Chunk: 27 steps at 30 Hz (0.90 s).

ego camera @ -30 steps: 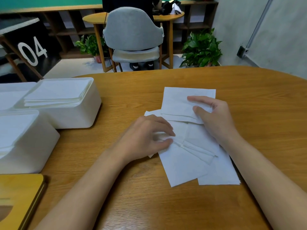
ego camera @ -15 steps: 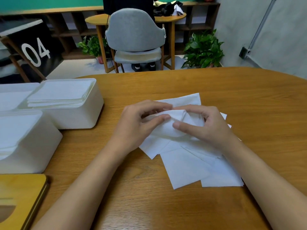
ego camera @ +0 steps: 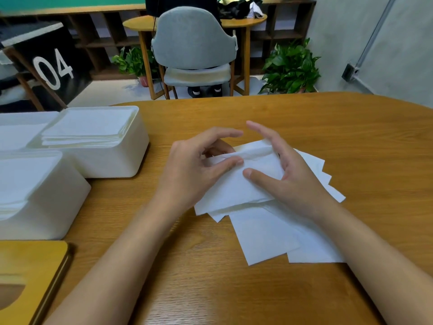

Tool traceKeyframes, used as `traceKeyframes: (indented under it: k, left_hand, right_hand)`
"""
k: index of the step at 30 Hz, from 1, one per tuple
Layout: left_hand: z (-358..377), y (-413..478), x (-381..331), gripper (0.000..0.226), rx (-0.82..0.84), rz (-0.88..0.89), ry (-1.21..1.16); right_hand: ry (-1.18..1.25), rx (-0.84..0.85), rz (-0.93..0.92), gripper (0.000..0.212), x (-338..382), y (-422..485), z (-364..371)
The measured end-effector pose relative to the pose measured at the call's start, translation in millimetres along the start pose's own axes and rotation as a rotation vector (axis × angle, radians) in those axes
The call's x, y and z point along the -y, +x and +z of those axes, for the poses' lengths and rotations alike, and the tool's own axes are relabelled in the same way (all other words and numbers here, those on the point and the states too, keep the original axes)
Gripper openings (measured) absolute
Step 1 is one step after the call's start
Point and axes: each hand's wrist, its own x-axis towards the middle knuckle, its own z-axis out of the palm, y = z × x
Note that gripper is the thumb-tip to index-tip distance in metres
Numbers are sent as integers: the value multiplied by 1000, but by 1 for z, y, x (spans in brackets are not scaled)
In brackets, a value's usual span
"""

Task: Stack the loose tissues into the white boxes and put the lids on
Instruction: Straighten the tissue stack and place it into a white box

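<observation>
Several loose white tissues lie fanned out on the wooden table. My left hand pinches the top tissue between thumb and fingers at its left end. My right hand holds the same tissue, thumb on top and fingers behind its raised far edge. Two open white boxes stand at the left: the far box holds a neat tissue stack, and the near box also holds tissues. A wooden lid with a slot lies at the bottom left.
Another white box sits at the far left edge, partly cut off. Beyond the table stand a grey chair, a round wooden table, potted plants and low shelves. Bare tabletop lies to the right and in front of the tissues.
Both hands have come together over the pile and lifted the top tissue's far edge; it is now crumpled between them, where before the hands pressed flat on the sheets.
</observation>
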Motion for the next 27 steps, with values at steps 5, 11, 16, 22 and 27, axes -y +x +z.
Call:
traceKeyframes:
  k: [5, 11, 16, 22, 27]
  left_hand:
    - [6, -1, 1, 37, -60, 1, -29]
    - [11, -2, -1, 43, -60, -74, -124]
    - [13, -3, 4, 48, -158, -33, 128]
    - [9, -3, 17, 27, 33, -49, 229]
    - [7, -10, 21, 44, 508, -182, 311]
  right_hand:
    - [35, -16, -11, 76, -1, 0, 0]
    - [-26, 8, -49, 72, -3, -1, 0]
    - [20, -107, -133, 57, -9, 3, -7]
    - [88, -299, 64, 38, -20, 10, -20]
    - [79, -319, 204, 33, -23, 9, -22]
